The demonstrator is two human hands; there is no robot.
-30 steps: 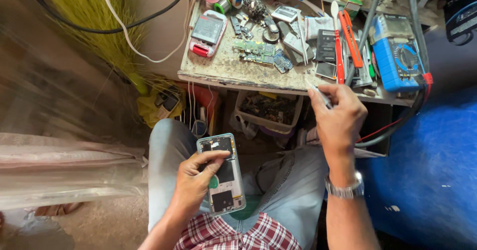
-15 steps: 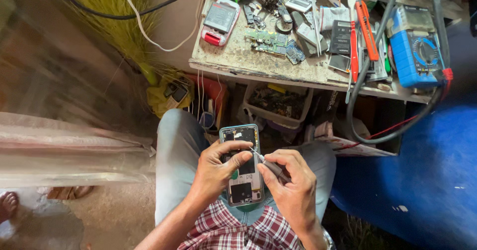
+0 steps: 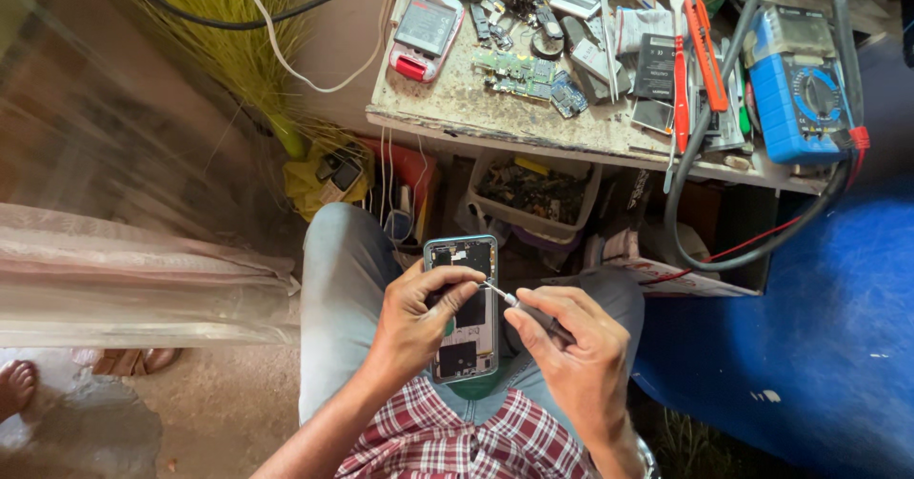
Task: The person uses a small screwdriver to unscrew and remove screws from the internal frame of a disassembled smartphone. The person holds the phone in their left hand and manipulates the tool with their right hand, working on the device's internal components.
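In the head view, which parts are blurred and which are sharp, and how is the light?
Head view: the left edge is smeared by motion blur; the opened phone, left hand, right hand and screwdriver are fairly sharp; daylight is soft, without hard shadows; the workbench looks evenly lit, and its edges bend slightly from the wide lens.

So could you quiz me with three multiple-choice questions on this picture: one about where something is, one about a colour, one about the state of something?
1. Where is the opened phone?
A. on the workbench
B. over the person's lap, in the left hand
C. on the floor

2. What colour is the multimeter on the workbench?
A. blue
B. green
C. white

3. What is the right hand doing?
A. resting empty
B. holding a thin tool
C. gripping a cable

Answers:
1 B, the left hand grips the phone above the knees.
2 A, its casing is blue.
3 B, the fingers pinch a thin tool whose tip points at the phone.
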